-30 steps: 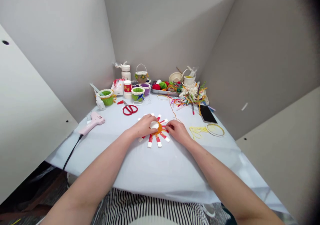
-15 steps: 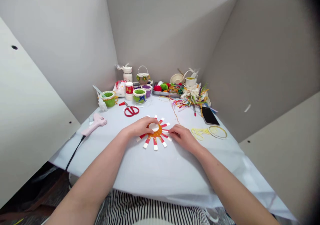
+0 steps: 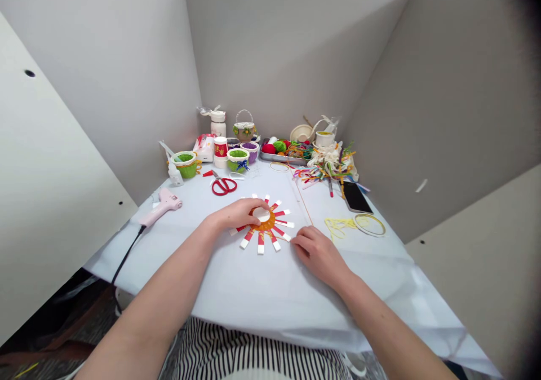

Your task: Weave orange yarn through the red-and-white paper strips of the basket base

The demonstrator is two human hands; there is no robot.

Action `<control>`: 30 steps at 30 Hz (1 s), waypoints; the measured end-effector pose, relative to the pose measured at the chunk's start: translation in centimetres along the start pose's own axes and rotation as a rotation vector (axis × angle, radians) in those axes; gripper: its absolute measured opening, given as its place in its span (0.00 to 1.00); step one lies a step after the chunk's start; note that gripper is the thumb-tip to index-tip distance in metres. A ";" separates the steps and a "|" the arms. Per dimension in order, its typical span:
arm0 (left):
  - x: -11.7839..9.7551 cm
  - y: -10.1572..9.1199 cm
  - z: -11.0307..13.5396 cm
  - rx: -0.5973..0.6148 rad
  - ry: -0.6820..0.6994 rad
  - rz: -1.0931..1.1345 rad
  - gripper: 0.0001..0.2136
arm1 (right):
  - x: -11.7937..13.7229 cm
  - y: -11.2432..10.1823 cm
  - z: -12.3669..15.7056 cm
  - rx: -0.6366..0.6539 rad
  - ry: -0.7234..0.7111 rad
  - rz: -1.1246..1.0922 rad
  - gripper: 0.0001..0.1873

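A paper cup cut into strips (image 3: 261, 240) lies splayed like a sun on the table, its red-and-white strips pointing outward. Orange yarn (image 3: 267, 222) is woven in a ring around its round white base. My left hand (image 3: 234, 213) grips the woven ring and base between thumb and fingers, covering the left-hand strips. Just right of the strips, my right hand (image 3: 316, 251) pinches the orange yarn, fingertips close to the table. A short stretch of yarn runs from the strips to those fingers, and a loose length trails back toward the tray.
Red-handled scissors (image 3: 224, 186) and a pink glue gun (image 3: 160, 207) lie on the left. Small green baskets (image 3: 237, 160) and a red-and-white cup (image 3: 220, 149) stand behind. A yarn tray (image 3: 279, 157), tangled yarn scraps (image 3: 332, 163), phone (image 3: 357, 197) and hoop (image 3: 369, 224) are toward the right.
My right hand has moved away from the strips, toward me and slightly right, drawing the yarn with it. The left hand keeps its hold on the cut cup.
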State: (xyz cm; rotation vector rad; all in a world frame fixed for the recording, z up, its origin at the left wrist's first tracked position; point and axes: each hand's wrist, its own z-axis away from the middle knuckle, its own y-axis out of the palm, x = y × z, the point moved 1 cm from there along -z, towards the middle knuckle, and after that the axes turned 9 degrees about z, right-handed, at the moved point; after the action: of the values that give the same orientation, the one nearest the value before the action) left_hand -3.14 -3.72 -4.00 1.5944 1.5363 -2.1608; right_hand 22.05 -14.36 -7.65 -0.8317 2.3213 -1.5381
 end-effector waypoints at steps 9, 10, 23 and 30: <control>-0.5 0.0 0.1 -0.001 -0.007 -0.045 0.21 | -2.4 0.4 -4.3 0.134 0.190 -0.056 0.07; -0.5 0.0 0.1 0.001 -0.008 -0.050 0.21 | -2.7 0.7 -5.1 0.140 0.191 -0.077 0.06; -0.4 1.0 -0.3 -0.059 0.094 -0.088 0.19 | -3.8 4.1 -6.4 0.003 0.326 -0.183 0.05; -0.3 2.3 -0.8 -0.159 0.071 -0.169 0.21 | -3.3 3.6 -6.8 0.005 0.331 -0.203 0.05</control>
State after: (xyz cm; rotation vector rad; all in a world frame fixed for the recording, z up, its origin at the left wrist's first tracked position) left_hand -1.16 -4.45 -5.29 1.5583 1.8751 -2.0181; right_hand 20.29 -6.22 -8.46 -0.8939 2.5204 -1.8927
